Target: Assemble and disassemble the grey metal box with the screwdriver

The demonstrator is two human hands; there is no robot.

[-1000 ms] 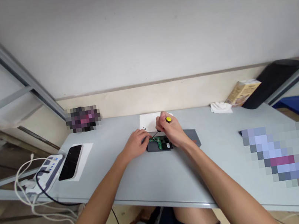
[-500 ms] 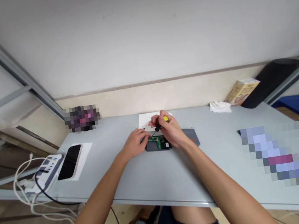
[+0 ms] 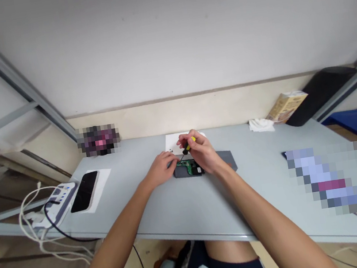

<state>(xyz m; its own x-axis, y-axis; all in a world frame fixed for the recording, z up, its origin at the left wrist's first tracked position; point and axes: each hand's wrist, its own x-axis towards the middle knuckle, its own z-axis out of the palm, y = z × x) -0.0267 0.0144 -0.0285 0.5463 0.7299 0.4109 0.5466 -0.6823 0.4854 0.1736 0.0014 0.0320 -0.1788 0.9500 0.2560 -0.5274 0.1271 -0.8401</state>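
A dark grey electronic device lies on the desk with its casing open, and a green circuit board shows inside. My left hand grips its left end, fingers bent over the edge. In my right hand is a screwdriver with a yellow and black handle, held tilted. Its thin shaft points down at the left part of the board, close to my left fingertips; whether the tip touches a screw is too small to tell. A flat grey panel sticks out to the right, partly hidden by my right hand.
Behind the device lies white paper with several tiny dark bits. To the left are a phone on paper and a power strip with cables. Tissue, a carton and a black cylindrical object stand back right. A blurred-out item lies right.
My right hand has turned the screwdriver, and its handle now leans further left with more yellow showing. My left hand stays at the device's left end. The view has shifted slightly.
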